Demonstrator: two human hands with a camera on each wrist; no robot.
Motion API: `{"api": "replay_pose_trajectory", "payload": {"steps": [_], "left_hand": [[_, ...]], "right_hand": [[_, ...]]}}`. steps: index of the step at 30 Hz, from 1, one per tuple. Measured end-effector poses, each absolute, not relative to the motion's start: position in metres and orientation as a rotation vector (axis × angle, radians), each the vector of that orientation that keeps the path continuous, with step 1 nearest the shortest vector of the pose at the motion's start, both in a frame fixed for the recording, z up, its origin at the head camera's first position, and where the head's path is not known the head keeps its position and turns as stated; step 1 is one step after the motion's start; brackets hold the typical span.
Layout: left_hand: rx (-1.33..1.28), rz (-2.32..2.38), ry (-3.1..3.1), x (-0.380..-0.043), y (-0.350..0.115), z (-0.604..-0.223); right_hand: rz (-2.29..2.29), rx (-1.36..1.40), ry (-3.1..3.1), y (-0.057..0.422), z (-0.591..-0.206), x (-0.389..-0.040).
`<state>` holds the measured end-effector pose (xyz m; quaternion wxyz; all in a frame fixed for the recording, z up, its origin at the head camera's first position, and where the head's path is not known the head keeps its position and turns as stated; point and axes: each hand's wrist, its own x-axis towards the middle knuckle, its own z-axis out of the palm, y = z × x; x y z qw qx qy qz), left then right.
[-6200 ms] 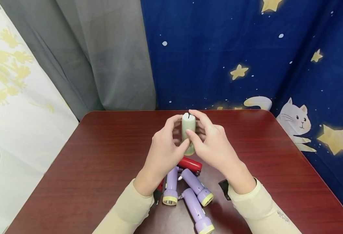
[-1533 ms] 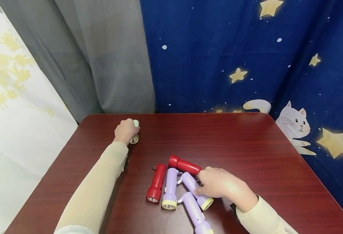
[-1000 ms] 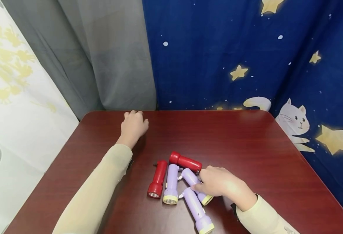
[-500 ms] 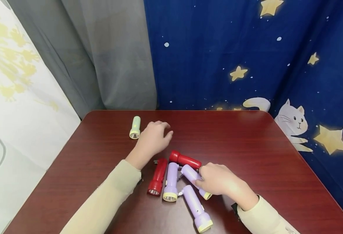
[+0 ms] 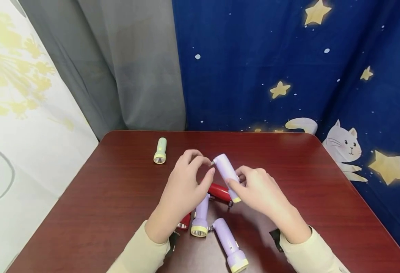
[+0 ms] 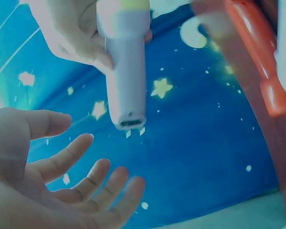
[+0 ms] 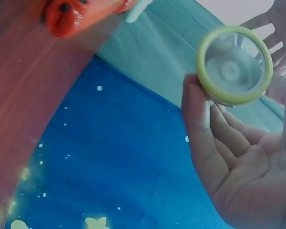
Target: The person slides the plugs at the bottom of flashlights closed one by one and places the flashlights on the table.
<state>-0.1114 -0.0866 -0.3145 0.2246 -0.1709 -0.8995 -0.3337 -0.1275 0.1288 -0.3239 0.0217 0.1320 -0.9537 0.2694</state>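
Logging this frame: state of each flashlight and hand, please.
Held purple light, raised, unlit, prongs out
Far purple light, lying
Near purple light, lying, prongs out
Green light, lying, apart from the others
Far red light, lying, partly hidden
Near red light, mostly hidden
Left hand, open, holding nothing
Right hand, gripping held purple light

Held flashlight (image 5: 225, 167) is coloured lilac, rimmed yellow | two lilac flashlights (image 5: 226, 237) likewise rimmed | far flashlight (image 5: 160, 149) is tinted pale green, ringed yellow | two red flashlights (image 5: 219, 192) are seen | tabletop (image 5: 309, 170) is grained reddish-brown | blue curtain (image 5: 240, 49) is patterned with yellow stars, white dots | sleeves (image 5: 309, 250) are cream-coloured
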Motion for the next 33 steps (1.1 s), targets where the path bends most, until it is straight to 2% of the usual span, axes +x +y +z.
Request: {"api": "replay_pose_trajectory", "payload": {"steps": [7,12,23,33], "left_hand": [[-0.338,-1.464,-2.474,-0.103,-0.082,-0.320],[-0.333,-1.708,-2.423,-0.103,-0.078,-0.321],[-0.236,-1.680,-2.429,-0.114,-0.078,-0.322],[-0.213,-1.717,-2.431,-0.122,-0.077,-0.331]], "right_hand": [[0.995,0.318,-2.780,0.116,-0.315,-0.124],[1.007,0.296,-2.655,0.106,-0.314,-0.119],[1.173,0.517,-2.499,0.099,-0.323,-0.118],[1.218,0.494,-2.541,0.102,-0.329,-0.121]]}}
